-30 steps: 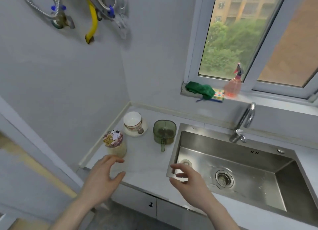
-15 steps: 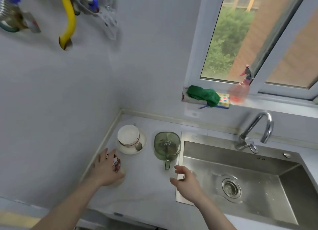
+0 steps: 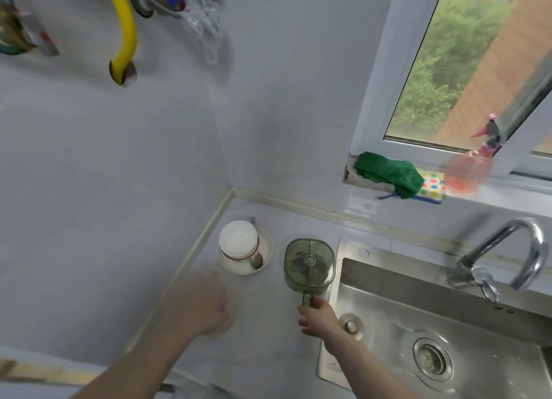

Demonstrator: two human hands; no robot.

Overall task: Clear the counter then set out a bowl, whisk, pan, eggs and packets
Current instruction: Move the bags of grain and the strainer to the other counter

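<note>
White cup (image 3: 238,239) on saucer (image 3: 266,257) beside green container (image 3: 309,263).

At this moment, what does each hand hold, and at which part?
The right hand holds the green container by its handle. The left hand closes over a jar on the counter, hiding it, so the place of hold cannot be told.
</note>
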